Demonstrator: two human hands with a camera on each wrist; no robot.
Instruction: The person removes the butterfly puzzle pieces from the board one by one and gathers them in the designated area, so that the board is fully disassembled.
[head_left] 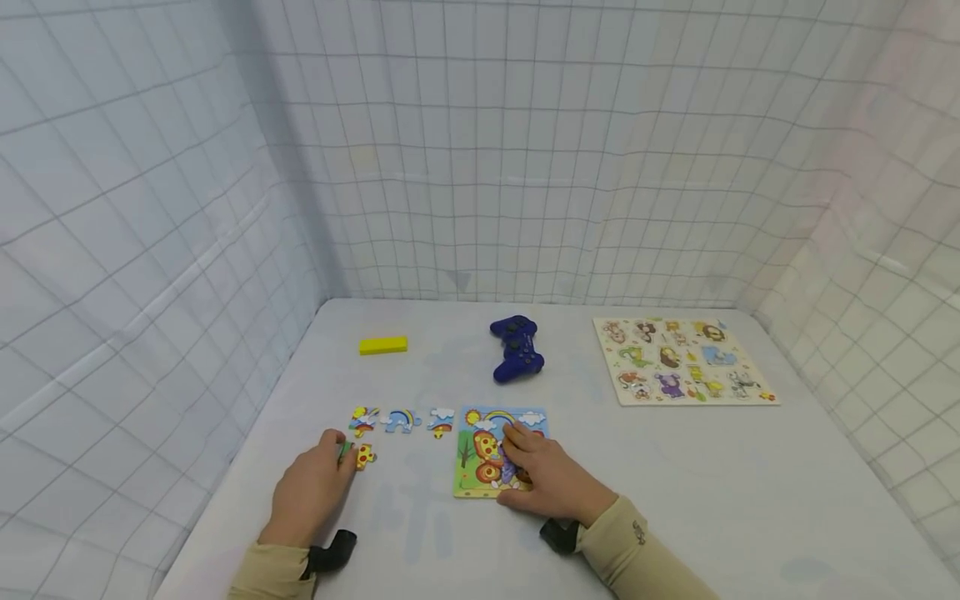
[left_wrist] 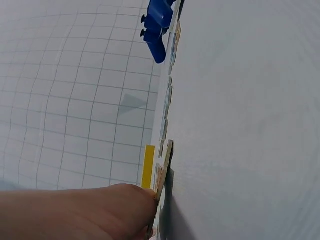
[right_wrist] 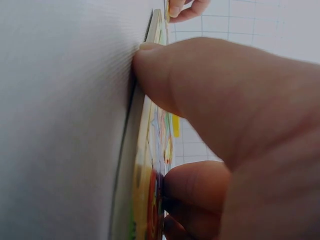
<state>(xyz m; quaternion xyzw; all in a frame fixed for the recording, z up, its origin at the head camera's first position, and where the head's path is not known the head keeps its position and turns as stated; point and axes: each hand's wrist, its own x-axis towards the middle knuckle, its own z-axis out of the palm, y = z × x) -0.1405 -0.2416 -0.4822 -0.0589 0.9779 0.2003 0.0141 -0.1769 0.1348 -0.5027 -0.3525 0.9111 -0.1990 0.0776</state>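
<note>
At the left of the table, my left hand (head_left: 311, 487) pinches a small jigsaw piece (head_left: 365, 456) with yellow and red on its face. In the left wrist view this piece (left_wrist: 165, 165) stands tilted, one edge raised over the tabletop. A square jigsaw puzzle board (head_left: 468, 479) with a sun, rainbow and butterfly picture lies in front of me. Across its right half rests my right hand (head_left: 551, 479), fingers on the picture and thumb (right_wrist: 155, 65) against the near edge. That hand covers part of the picture.
Beyond my left hand lie loose jigsaw pieces: a sun piece (head_left: 363, 419), a rainbow piece (head_left: 401, 421) and a cloud piece (head_left: 441, 417). Farther back are a yellow block (head_left: 383, 345), a blue game controller (head_left: 517, 348) and an animal puzzle board (head_left: 682, 362). Grid-patterned cloth walls enclose the table.
</note>
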